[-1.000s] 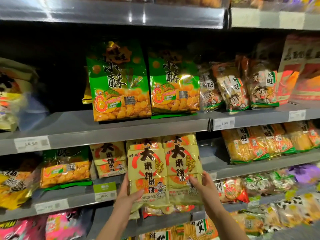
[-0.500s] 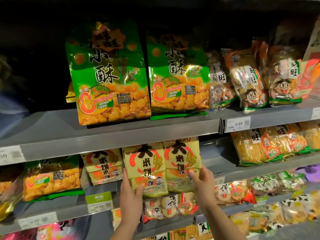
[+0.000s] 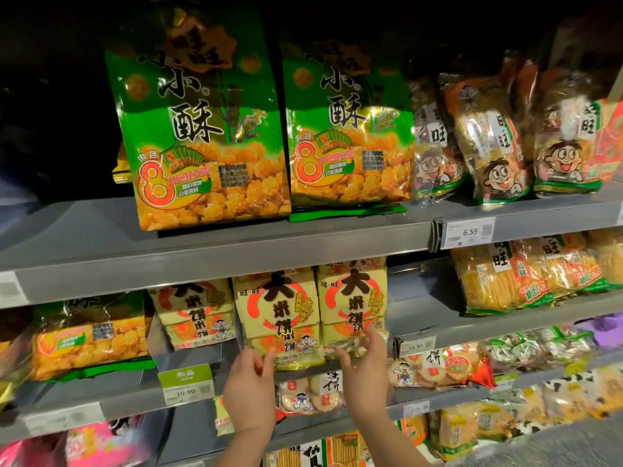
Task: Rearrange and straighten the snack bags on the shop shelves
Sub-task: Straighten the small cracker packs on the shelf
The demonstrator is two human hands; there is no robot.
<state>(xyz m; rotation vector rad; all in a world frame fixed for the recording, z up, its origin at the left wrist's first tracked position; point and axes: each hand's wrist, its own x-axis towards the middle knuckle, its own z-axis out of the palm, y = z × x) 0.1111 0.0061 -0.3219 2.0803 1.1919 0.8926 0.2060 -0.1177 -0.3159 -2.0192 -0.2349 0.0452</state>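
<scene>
Whereas both hands were gripping the lower corners of the two yellow rice-cracker bags half a second ago, the left hand and right hand have now come off them, fingers spread apart and holding nothing, hovering just in front of the bags' bottom edges. Left yellow bag and right yellow bag stand upright, side by side and touching, on the middle shelf, faces forward; judged from this, the pair is set down and straightened, and this step looks finished. A third yellow bag sits just to their left and farther back, out of line with them, so it probably wants pulling forward. On the upper shelf, two large green bags stand upright near the front edge, with clear-wrapped cracker packs leaning at their right. An orange bag lies at far left of the middle shelf. On the lower shelf, round-cracker packs lie just below the hands.
</scene>
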